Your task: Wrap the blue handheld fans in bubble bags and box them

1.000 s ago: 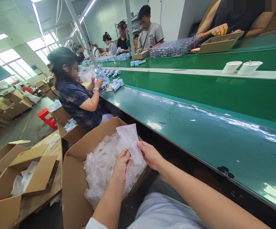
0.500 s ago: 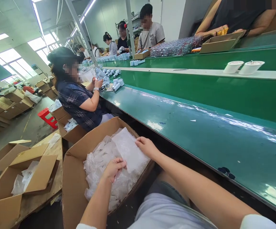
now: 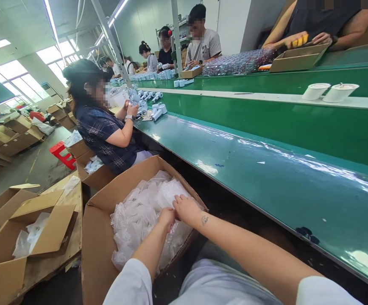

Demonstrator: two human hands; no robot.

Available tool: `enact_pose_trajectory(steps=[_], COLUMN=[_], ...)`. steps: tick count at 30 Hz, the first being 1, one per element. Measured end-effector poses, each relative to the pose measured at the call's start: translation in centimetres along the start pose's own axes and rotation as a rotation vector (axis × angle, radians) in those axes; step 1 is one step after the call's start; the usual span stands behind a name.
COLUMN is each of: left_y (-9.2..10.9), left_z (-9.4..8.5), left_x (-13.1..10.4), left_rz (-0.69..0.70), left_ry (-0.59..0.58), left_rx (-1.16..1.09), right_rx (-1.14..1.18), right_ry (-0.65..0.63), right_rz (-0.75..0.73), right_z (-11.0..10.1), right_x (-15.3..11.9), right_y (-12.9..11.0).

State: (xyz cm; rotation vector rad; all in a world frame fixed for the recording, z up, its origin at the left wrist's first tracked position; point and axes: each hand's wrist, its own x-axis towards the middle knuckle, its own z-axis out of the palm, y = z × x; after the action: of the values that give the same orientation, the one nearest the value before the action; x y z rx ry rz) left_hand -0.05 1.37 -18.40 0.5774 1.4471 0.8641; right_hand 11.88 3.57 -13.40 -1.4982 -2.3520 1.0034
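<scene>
A large cardboard box (image 3: pixel 96 245) in front of me is filled with crumpled, translucent bubble bags (image 3: pixel 136 212). Over this heap my two hands meet, almost touching. My left hand (image 3: pixel 167 219) is closed, its fingers pinching the near edge of a bubble bag (image 3: pixel 170 190). Just to its right, my right hand (image 3: pixel 186 209) has its fingers bent and pressed together on the same bag. Part of that bag is hidden under my hands, and its outline blends with the bags beneath.
Right of the box runs a green workbench (image 3: pixel 235 169) with a dark edge. A co-worker (image 3: pixel 99 123) sits beyond the box, handling light-blue plastic parts (image 3: pixel 158 111). Open cartons (image 3: pixel 4 271) stand at left. Two white cups (image 3: pixel 339 93) rest on the white strip.
The bag, held up flat and spread between my hands before, now lies lower against the heap. My right hand has come down and left, my left hand up and right, bringing them together.
</scene>
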Motion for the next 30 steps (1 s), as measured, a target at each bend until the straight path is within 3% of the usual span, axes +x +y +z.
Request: enact_pose_trajectory(steps=[3, 7, 10, 12, 14, 17, 19, 21, 22, 24, 26, 27, 28, 30], left_y=[1.7, 6.1, 9.3, 10.8, 11.4, 11.4, 11.2, 10.9, 10.7, 10.2, 9.3, 8.7, 8.1, 6.9], left_z=[-1.2, -4.6, -6.1, -5.8, -4.7, -2.5, -1.7, -1.7, -1.9, -2.8, -3.7, -4.1, -4.3, -4.2], left_x=[-1.3, -4.3, -6.6, -7.6, -8.4, -9.5, -10.1, -10.4, -10.4, -9.8, -9.0, -8.7, -8.5, -8.3], left_rz=[-0.018, 0.061, 0.248, 0.39, 0.473, 0.473, 0.502, 0.595, 0.663, 0.757, 0.648, 0.49, 0.293, -0.028], left_ry=[-0.022, -0.043, 0.0, 0.027, 0.024, -0.075, -0.174, -0.2, -0.144, 0.11, 0.342, 0.357, 0.286, 0.01], left_rx=[0.093, 0.077, -0.123, -0.338, -0.497, -0.508, -0.435, -0.356, -0.314, -0.238, -0.224, -0.262, -0.326, -0.479], right_rx=[0.032, 0.178, 0.369, 0.499, 0.729, 1.188, 1.389, 1.507, 1.565, 1.68, 1.777, 1.807, 1.817, 1.752], right_ry=[-0.097, -0.121, -0.094, -0.115, -0.196, -0.297, -0.295, -0.252, -0.22, -0.15, -0.087, -0.064, -0.044, 0.001], right_rz=[0.058, 0.069, -0.011, -0.073, -0.161, -0.24, -0.186, -0.121, -0.103, -0.098, -0.112, -0.117, -0.121, -0.104], right_z=[0.5, -0.2, -1.1, -1.6, -2.1, -2.9, -3.6, -4.3, -4.6, -5.2, -5.6, -5.7, -5.7, -5.3], right_x=[1.0, 1.6, 1.0, 0.2, -0.7, -1.8, -2.1, -2.2, -2.3, -2.4, -2.6, -2.8, -2.9, -3.2], right_y=[1.1, 2.5, 1.8, 0.7, -0.8, -2.8, -3.6, -3.7, -3.6, -3.2, -2.7, -2.5, -2.3, -2.1])
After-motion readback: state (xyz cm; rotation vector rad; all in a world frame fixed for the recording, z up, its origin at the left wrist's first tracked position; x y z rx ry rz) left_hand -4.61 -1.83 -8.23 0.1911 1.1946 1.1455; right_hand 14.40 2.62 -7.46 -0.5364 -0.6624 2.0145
